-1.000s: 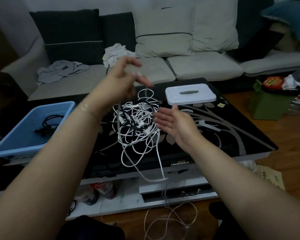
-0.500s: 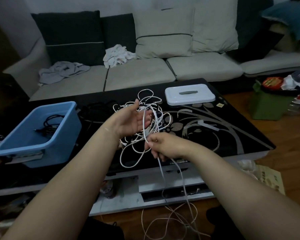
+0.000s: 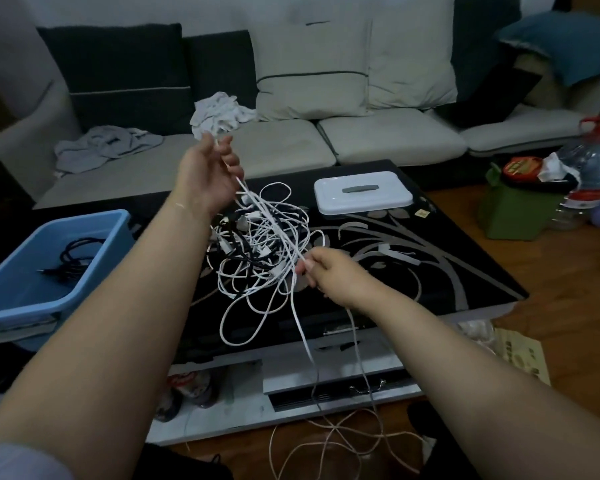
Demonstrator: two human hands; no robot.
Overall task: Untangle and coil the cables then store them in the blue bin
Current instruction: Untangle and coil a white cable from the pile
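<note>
A tangle of white and black cables [image 3: 262, 249] lies on the black coffee table [image 3: 430, 258]. My left hand [image 3: 208, 174] is raised above the tangle and pinches one white cable between thumb and fingers. That cable runs taut down to my right hand [image 3: 329, 275], which grips it just right of the tangle. From there the white cable hangs over the table's front edge and loops on the floor [image 3: 343, 441]. The blue bin [image 3: 45, 271] stands at the table's left end with a coiled black cable [image 3: 71, 258] inside.
A white lidded box [image 3: 362, 195] sits at the table's back right. A sofa with cushions and crumpled cloths stands behind. A green container [image 3: 520, 209] and a large water bottle [image 3: 593, 174] stand on the wooden floor at right. Papers lie by the table's right front corner.
My left hand has risen from the tangle, pulling the white cable up. My right hand stayed low and moved slightly right, stretching the cable taut between both hands.
</note>
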